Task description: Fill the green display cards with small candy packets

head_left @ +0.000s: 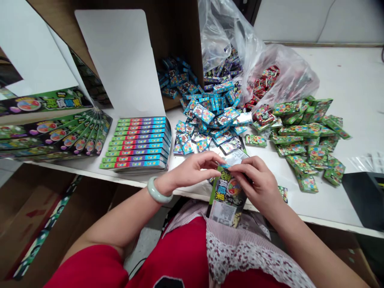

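My left hand (195,170) and my right hand (258,182) meet at the table's front edge over a green printed box (226,198), which stands upright with its barcode end down. The right hand wraps the box's upper right side. The left hand's fingertips pinch a small blue sachet (224,165) at the box's open top. A pale green bangle (157,192) sits on my left wrist. Just beyond the hands lies a heap of blue sachets (207,116).
A pile of green sachets (309,140) lies at the right, red sachets (264,116) spill from a clear plastic bag (270,68). A stack of filled boxes (138,142) and fanned flat cartons (57,136) sit at the left. A dark object (366,198) stands at the right edge.
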Motion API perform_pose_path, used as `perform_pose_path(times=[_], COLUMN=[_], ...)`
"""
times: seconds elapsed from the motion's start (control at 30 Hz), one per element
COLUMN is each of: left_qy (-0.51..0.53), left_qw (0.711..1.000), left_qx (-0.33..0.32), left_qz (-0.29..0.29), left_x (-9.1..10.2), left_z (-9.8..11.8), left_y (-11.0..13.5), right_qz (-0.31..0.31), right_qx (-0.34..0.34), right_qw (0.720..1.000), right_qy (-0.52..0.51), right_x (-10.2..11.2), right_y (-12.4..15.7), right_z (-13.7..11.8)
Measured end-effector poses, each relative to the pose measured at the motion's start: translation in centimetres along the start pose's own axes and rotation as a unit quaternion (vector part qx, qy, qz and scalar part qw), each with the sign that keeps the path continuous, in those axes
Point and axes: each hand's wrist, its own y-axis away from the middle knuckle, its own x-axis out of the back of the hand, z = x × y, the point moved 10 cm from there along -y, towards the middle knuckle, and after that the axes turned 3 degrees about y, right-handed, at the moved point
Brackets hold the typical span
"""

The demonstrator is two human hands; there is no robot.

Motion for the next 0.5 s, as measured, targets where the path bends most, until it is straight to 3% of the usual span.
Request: perform_pose_path(times=[0.17, 0.23, 0.4, 0.5], left_qy=[-0.043, -0.027, 0.125, 0.074], left_qw=[0.993, 0.993, 0.989, 0.992], left_qx=[-0.064, -0.060, -0.013, -0.028], left_qz=[0.093, 0.094, 0.081, 0.096], left_x=[0.1, -0.2, -0.8, -0.7], left_z=[-0.1, -0.6, -2.3, -1.8], left_y=[1.1, 1.4, 1.7, 2.0], right_qz=[0.015, 0.005, 0.021, 0.017], right_qx=[-0.021, -0.026, -0.040, -0.026], right_qw=[1.000, 1.000, 0.999, 1.000], right_qy=[0.001, -0.002, -0.007, 0.002], right_x=[-0.1, -0.5, -0.4, -0.2], right_y=[0.3, 0.5, 0.9, 0.8], right_z=[0.3, 0.3, 0.2, -0.1])
